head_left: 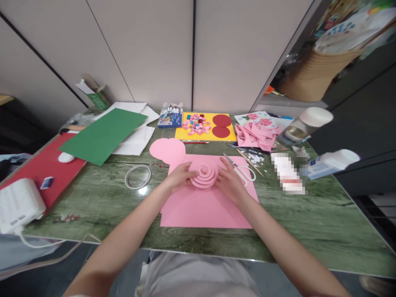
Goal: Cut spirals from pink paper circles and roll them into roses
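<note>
A pink paper spiral (pixel 204 179), coiled in rings round a small centre, is held between my two hands over a pink paper sheet (pixel 207 212). My left hand (pixel 180 176) has its thumb and fingers on the spiral's left edge. On the opposite edge, the curved fingers of my right hand (pixel 232 180) touch the rings. White-handled scissors (pixel 246 173) lie just right of my right hand, partly behind it. Beyond my left hand are overlapping pink paper circles (pixel 167 149). Whether the spiral rests on the sheet or is slightly raised, I cannot tell.
A roll of tape (pixel 138 176) lies to the left, with green paper (pixel 105 134) and a white power bank (pixel 21 206) beyond. Coloured pompoms (pixel 196 124) and red circles sit on yellow paper at the back. Pink scraps (pixel 258 134) and bottles (pixel 334 163) stand right.
</note>
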